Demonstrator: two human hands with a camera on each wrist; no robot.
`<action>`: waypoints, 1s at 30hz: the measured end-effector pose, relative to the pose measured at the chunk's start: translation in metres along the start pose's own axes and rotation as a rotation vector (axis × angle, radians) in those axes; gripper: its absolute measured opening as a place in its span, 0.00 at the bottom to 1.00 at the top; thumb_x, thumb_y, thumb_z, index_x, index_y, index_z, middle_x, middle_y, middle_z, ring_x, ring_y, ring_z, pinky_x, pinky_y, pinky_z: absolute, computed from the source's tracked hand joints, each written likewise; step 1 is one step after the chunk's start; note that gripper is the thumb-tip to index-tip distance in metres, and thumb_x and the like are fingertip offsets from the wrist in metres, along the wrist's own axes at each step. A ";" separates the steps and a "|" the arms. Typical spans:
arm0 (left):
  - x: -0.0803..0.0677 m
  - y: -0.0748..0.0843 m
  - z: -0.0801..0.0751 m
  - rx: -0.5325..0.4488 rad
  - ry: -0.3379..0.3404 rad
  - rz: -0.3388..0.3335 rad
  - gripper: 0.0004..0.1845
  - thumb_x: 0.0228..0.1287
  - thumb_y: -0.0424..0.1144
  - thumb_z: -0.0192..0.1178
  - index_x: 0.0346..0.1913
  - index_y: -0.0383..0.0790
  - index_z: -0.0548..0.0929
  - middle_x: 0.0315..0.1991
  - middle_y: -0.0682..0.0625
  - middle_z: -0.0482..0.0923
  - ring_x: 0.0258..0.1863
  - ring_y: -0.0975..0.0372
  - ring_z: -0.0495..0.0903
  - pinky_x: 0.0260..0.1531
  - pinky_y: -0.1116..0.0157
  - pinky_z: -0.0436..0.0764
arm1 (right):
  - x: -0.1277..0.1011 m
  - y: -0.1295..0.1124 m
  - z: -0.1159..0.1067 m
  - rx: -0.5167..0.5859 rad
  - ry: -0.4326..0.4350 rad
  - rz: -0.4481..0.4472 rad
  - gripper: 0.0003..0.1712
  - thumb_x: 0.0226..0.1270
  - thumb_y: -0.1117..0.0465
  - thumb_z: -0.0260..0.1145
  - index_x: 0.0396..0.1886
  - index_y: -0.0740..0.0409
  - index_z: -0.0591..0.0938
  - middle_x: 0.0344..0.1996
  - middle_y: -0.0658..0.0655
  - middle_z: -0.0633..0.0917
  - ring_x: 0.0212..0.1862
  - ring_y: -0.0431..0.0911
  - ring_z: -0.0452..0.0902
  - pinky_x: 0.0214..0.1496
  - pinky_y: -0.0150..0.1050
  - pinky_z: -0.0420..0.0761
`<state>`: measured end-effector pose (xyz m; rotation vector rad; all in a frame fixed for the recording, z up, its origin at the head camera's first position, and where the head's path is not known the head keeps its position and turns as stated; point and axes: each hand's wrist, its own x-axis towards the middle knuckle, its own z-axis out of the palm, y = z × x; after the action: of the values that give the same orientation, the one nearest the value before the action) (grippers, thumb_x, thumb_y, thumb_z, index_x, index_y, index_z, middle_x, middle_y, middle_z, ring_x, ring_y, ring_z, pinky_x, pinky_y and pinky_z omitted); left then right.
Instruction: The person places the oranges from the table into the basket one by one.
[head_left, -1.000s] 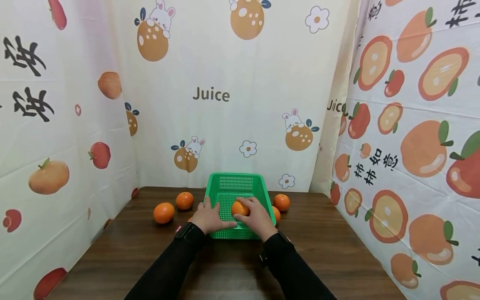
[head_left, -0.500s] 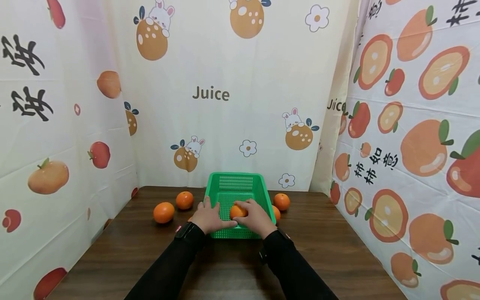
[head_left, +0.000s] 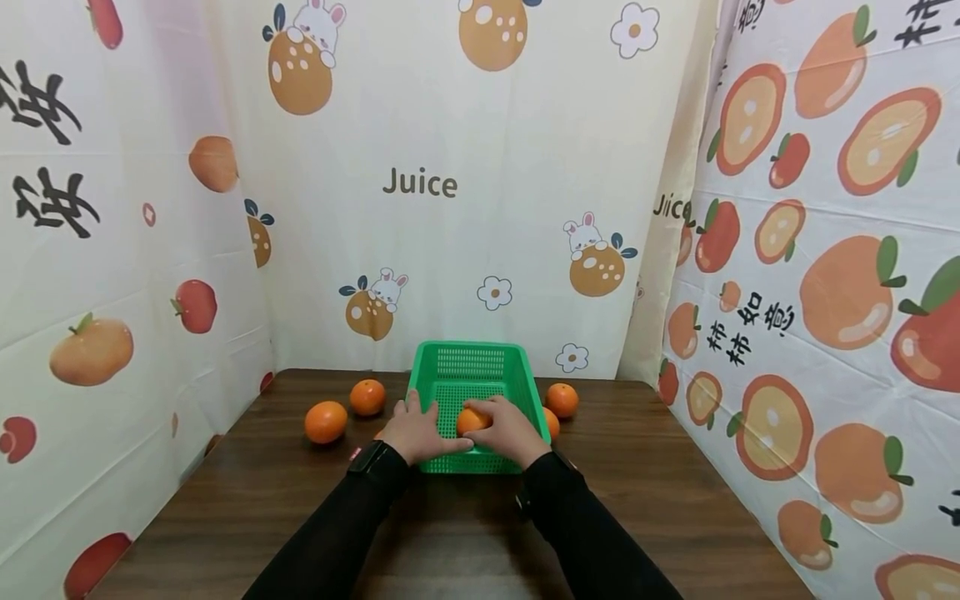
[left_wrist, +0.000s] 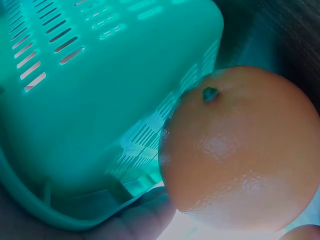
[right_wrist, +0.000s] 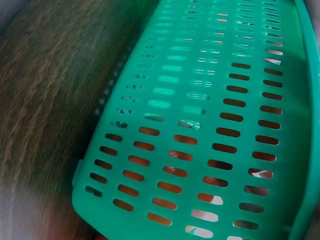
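A green slotted basket (head_left: 517,367) stands on the dark wooden table (head_left: 675,500). My right hand (head_left: 510,432) grips an orange (head_left: 470,420) low inside the basket, close to its near wall. The left hand (head_left: 415,430) rests on the basket's near left corner, fingers straight along the rim and thumb laid along the front edge. In the left wrist view the basket's outer wall (left_wrist: 90,100) fills the frame, with another orange (left_wrist: 240,150) right beside it. The right wrist view shows only the basket's slotted wall (right_wrist: 210,125) and the table.
Two loose oranges (head_left: 326,421) (head_left: 367,397) lie left of the basket. Two more (head_left: 562,399) (head_left: 552,422) lie at its right side, one half hidden behind the wall. Printed cloth walls enclose the table on the left, back and right.
My right hand has sunk a little lower and leftward inside the basket with the orange. The left hand stays on the basket's corner.
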<state>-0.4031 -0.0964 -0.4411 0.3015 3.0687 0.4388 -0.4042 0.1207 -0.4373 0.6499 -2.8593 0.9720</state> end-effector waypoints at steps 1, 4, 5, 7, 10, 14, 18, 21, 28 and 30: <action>0.000 0.000 0.000 0.000 0.002 0.002 0.67 0.53 0.90 0.52 0.82 0.40 0.66 0.85 0.28 0.46 0.80 0.30 0.55 0.67 0.32 0.74 | 0.001 0.000 0.000 0.005 -0.004 0.000 0.31 0.73 0.49 0.74 0.73 0.41 0.81 0.61 0.56 0.80 0.52 0.48 0.74 0.58 0.47 0.79; 0.001 -0.001 0.001 -0.002 0.000 0.005 0.67 0.53 0.90 0.52 0.82 0.39 0.66 0.85 0.27 0.46 0.80 0.29 0.55 0.67 0.32 0.74 | 0.002 -0.001 -0.001 0.014 -0.017 0.004 0.31 0.72 0.50 0.75 0.74 0.42 0.81 0.62 0.57 0.80 0.52 0.48 0.74 0.58 0.48 0.80; 0.001 -0.001 0.001 -0.005 -0.001 0.005 0.68 0.52 0.90 0.52 0.82 0.39 0.66 0.85 0.27 0.46 0.80 0.29 0.55 0.67 0.32 0.74 | 0.002 -0.001 -0.001 0.012 -0.021 0.005 0.32 0.72 0.50 0.75 0.74 0.42 0.81 0.62 0.57 0.80 0.52 0.48 0.74 0.58 0.48 0.80; 0.001 -0.001 0.001 -0.008 -0.003 0.004 0.68 0.52 0.90 0.52 0.82 0.39 0.66 0.85 0.27 0.46 0.80 0.29 0.55 0.67 0.32 0.74 | 0.002 -0.002 -0.001 0.007 -0.028 0.006 0.32 0.72 0.50 0.75 0.74 0.42 0.81 0.63 0.57 0.80 0.52 0.48 0.74 0.59 0.48 0.80; 0.001 -0.001 0.001 -0.003 -0.003 0.004 0.68 0.53 0.90 0.52 0.82 0.39 0.66 0.85 0.27 0.46 0.81 0.29 0.54 0.68 0.33 0.74 | 0.003 -0.003 -0.001 0.003 -0.036 0.008 0.32 0.71 0.51 0.76 0.73 0.43 0.81 0.63 0.57 0.81 0.52 0.48 0.74 0.59 0.47 0.80; -0.001 0.000 -0.001 0.003 -0.004 0.010 0.67 0.54 0.89 0.51 0.82 0.39 0.65 0.85 0.27 0.45 0.81 0.29 0.54 0.69 0.34 0.74 | 0.006 -0.004 -0.001 -0.006 -0.049 0.015 0.31 0.71 0.51 0.76 0.72 0.43 0.82 0.64 0.57 0.81 0.53 0.48 0.75 0.59 0.47 0.81; -0.003 0.001 -0.005 0.004 -0.008 0.019 0.66 0.56 0.89 0.51 0.82 0.38 0.65 0.85 0.26 0.45 0.81 0.29 0.54 0.69 0.35 0.74 | 0.009 -0.006 -0.001 -0.010 -0.062 0.011 0.29 0.71 0.52 0.76 0.71 0.44 0.83 0.65 0.58 0.81 0.54 0.49 0.76 0.60 0.48 0.81; -0.004 0.002 -0.006 0.003 -0.014 0.020 0.66 0.56 0.88 0.51 0.82 0.38 0.65 0.85 0.26 0.45 0.81 0.29 0.54 0.69 0.35 0.73 | 0.010 -0.006 -0.001 -0.020 -0.073 -0.005 0.29 0.72 0.53 0.75 0.71 0.45 0.83 0.63 0.58 0.82 0.54 0.48 0.77 0.58 0.47 0.82; -0.004 0.001 -0.007 0.015 -0.028 0.026 0.66 0.57 0.88 0.49 0.82 0.37 0.65 0.85 0.26 0.46 0.81 0.28 0.54 0.70 0.35 0.72 | 0.015 -0.006 0.002 -0.036 -0.106 -0.001 0.27 0.74 0.52 0.74 0.71 0.45 0.83 0.61 0.56 0.83 0.51 0.46 0.75 0.54 0.43 0.81; -0.003 0.001 -0.007 0.019 -0.028 0.026 0.66 0.58 0.88 0.49 0.82 0.37 0.64 0.85 0.26 0.46 0.81 0.28 0.54 0.70 0.35 0.73 | 0.016 -0.006 0.002 -0.034 -0.122 -0.001 0.26 0.75 0.52 0.73 0.71 0.45 0.84 0.61 0.55 0.83 0.52 0.46 0.75 0.55 0.44 0.80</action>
<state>-0.4003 -0.0978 -0.4342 0.3460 3.0466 0.4030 -0.4166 0.1096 -0.4324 0.7329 -2.9728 0.9122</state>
